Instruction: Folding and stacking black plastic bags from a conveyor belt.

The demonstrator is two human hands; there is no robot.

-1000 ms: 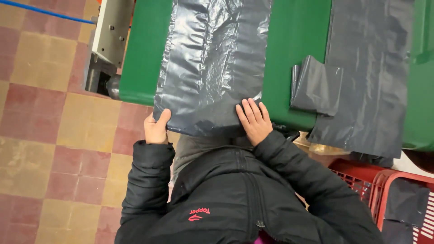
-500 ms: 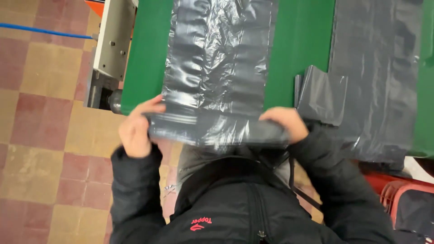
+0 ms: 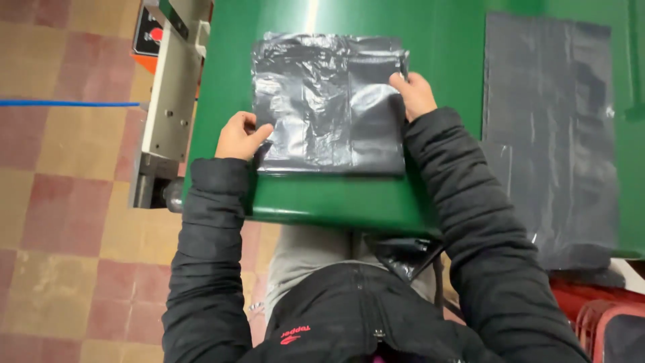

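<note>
A dark grey plastic bag [image 3: 329, 104], folded over into a rectangle, lies flat on the green table [image 3: 443, 40]. My left hand [image 3: 240, 136] rests at the bag's lower left corner, with the thumb pressing on the plastic. At the upper right corner my right hand [image 3: 414, 94] pinches the bag's edge between its fingers. Both arms wear black padded sleeves.
A stack of flat grey plastic bags [image 3: 551, 134] lies on the table's right side. A metal machine part [image 3: 171, 94] with an orange-and-black box stands at the table's left edge. Red crates [image 3: 605, 316] sit at the lower right. The floor is red and tan tile.
The bag hung over the table's near edge before. Both hands lifted its lower end and folded it away from me, so it now lies doubled on the table.
</note>
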